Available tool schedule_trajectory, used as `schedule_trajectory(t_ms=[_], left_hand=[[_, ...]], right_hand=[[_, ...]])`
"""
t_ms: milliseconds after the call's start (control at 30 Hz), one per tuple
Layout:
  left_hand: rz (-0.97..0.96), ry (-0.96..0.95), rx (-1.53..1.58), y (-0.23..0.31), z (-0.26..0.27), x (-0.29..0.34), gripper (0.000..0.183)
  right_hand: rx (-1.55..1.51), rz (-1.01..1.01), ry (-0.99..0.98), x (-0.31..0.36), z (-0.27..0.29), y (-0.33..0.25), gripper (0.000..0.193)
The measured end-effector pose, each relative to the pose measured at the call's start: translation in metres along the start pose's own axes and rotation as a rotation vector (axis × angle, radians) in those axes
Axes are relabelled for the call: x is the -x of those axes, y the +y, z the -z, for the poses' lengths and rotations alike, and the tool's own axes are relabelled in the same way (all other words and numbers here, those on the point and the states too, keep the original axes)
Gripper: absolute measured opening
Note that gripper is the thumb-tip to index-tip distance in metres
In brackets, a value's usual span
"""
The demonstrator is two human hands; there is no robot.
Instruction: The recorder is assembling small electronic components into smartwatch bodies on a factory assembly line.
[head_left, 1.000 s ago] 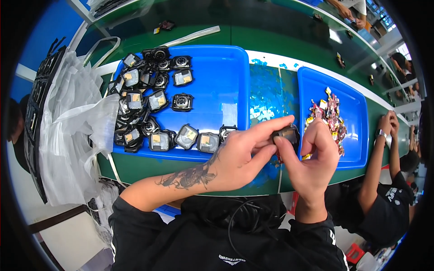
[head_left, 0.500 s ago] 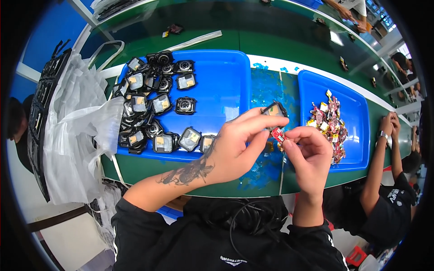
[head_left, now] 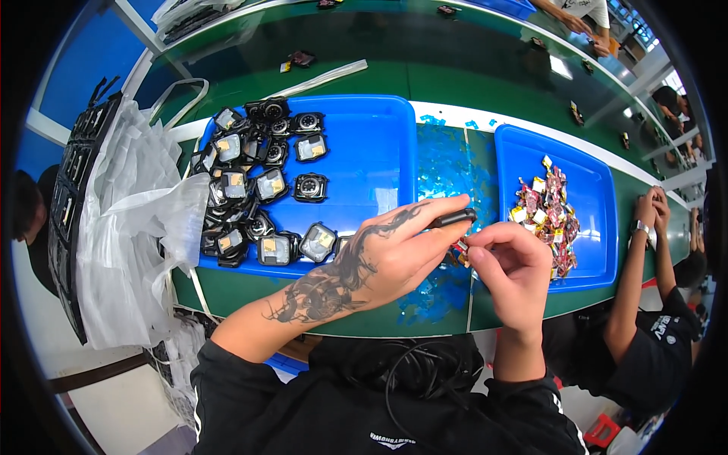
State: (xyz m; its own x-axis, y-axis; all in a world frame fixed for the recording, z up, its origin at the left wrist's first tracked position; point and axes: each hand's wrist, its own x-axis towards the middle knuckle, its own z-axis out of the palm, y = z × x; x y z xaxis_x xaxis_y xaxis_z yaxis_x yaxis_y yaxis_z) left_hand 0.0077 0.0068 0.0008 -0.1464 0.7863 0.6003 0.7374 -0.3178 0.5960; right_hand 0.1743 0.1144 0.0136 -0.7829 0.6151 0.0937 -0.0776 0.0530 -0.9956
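Left hand (head_left: 379,262) pinches black part (head_left: 453,218); right hand (head_left: 509,265) touching.

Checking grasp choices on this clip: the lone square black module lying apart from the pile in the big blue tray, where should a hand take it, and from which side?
Take the square module by its two opposite side edges, coming straight down from above. It lies flat, face up, on the big blue tray, with bare tray on its right, so the fingers probably fit best there; the pile crowds its left.

Small red-and-yellow packets (head_left: 547,214) lie heaped in the right blue tray (head_left: 591,258); clear plastic bags (head_left: 129,235) lie left of the trays.
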Motion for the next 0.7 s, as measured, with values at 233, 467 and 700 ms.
schedule_trajectory(t_ms=[233, 467, 700], left_hand=[[-0.103, 0.004, -0.152, -0.003, -0.001, 0.005, 0.027], [-0.214, -0.020, -0.265, 0.003, 0.006, 0.005, 0.024], [-0.118, 0.004, -0.267, 0.007, 0.000, 0.006, 0.023]], right_hand=[[-0.029, -0.079, -0.022, -0.006, 0.001, 0.001, 0.016], [0.060, -0.127, -0.035, -0.012, -0.002, -0.003, 0.013], [0.457, 0.225, 0.069, -0.009, -0.009, 0.002, 0.014]])
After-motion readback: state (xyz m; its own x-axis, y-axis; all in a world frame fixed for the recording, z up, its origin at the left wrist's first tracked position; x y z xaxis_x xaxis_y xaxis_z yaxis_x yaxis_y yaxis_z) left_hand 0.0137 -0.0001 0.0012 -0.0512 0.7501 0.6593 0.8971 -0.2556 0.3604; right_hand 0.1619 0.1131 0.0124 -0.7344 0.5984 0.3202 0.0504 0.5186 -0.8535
